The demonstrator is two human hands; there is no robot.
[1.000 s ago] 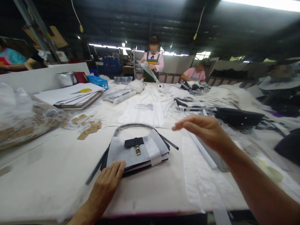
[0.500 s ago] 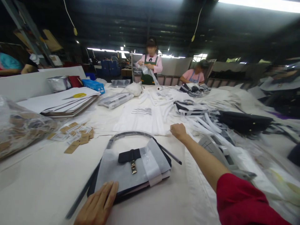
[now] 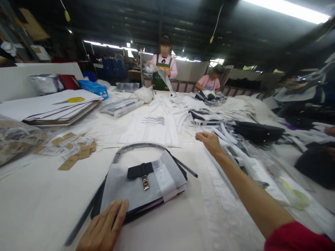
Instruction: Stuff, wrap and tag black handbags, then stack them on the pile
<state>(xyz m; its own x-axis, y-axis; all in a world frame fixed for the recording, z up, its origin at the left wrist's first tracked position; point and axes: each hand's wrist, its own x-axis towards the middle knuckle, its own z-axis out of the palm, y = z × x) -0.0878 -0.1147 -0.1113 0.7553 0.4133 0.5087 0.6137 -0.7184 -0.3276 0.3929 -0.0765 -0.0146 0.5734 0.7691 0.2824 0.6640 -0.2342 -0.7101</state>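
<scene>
A dark handbag (image 3: 138, 188) lies on the table in front of me. Pale wrapping sheet covers its flap, and a clear film band runs around its right part. A gold clasp (image 3: 145, 182) shows on a black tab, and the wrapped handle arches away from me. My left hand (image 3: 104, 223) rests with extended fingers on the bag's near left corner. Farther off, to the right of a white printed plastic bag (image 3: 154, 127), is my right hand (image 3: 209, 141). Its fingers are curled together, and whatever may be in them cannot be made out.
At left lie brown and white tags (image 3: 75, 148), stacked boards (image 3: 52, 108) with yellow scissors (image 3: 74, 100), and a blue box (image 3: 92, 89). White tubes (image 3: 222, 134), a grey device (image 3: 235, 155) and a black bag (image 3: 258, 131) crowd the right. Co-workers (image 3: 164, 68) stand beyond.
My right hand has moved to the right, away from the white plastic bag, partly covering the grey device with its arm. The view has shifted slightly; my left hand stays on the handbag.
</scene>
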